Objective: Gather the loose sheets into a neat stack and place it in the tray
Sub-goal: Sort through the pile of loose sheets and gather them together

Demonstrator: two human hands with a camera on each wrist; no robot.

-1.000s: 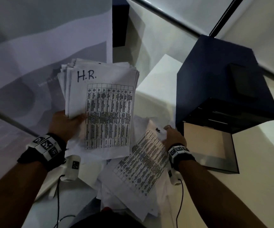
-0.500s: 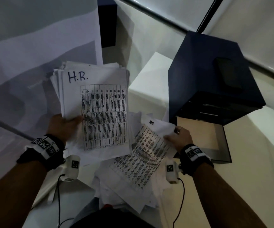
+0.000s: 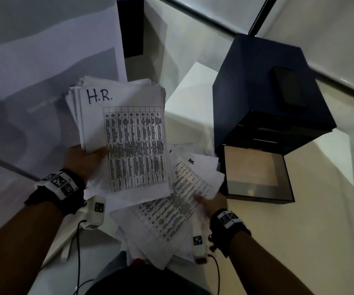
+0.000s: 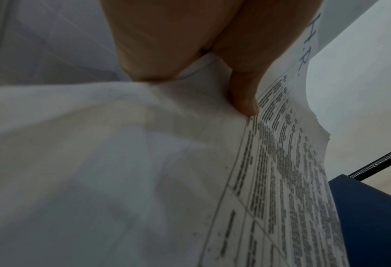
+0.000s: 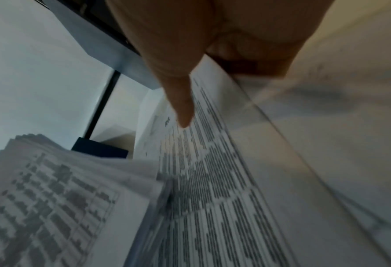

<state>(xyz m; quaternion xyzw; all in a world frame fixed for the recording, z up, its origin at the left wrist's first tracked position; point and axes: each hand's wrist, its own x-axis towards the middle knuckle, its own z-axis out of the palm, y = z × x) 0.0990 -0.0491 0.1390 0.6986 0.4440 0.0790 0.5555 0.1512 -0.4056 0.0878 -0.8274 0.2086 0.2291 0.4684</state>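
My left hand (image 3: 86, 160) grips a thick stack of printed sheets (image 3: 129, 133) by its left edge, the top page marked "H.R." above a table; its thumb (image 4: 244, 97) lies on that page. Below and to the right, loose sheets (image 3: 171, 209) lie fanned on the table. My right hand (image 3: 209, 202) pinches the right edge of the top loose sheet, thumb (image 5: 183, 108) on the print and fingers under it. The open tray (image 3: 257, 188), a dark drawer with a tan floor, sticks out of the dark blue drawer unit (image 3: 267, 92) at the right.
A large white poster sheet (image 3: 44, 71) covers the left of the white table (image 3: 299, 241). A dark box (image 3: 132, 26) stands at the back. Cables hang from both wrist cameras near the front edge. A dark flat object (image 3: 289, 88) lies on top of the drawer unit.
My right hand slid down the right edge of the top loose sheet toward me and now pinches it lower. The left hand keeps holding the stack, nearly still.
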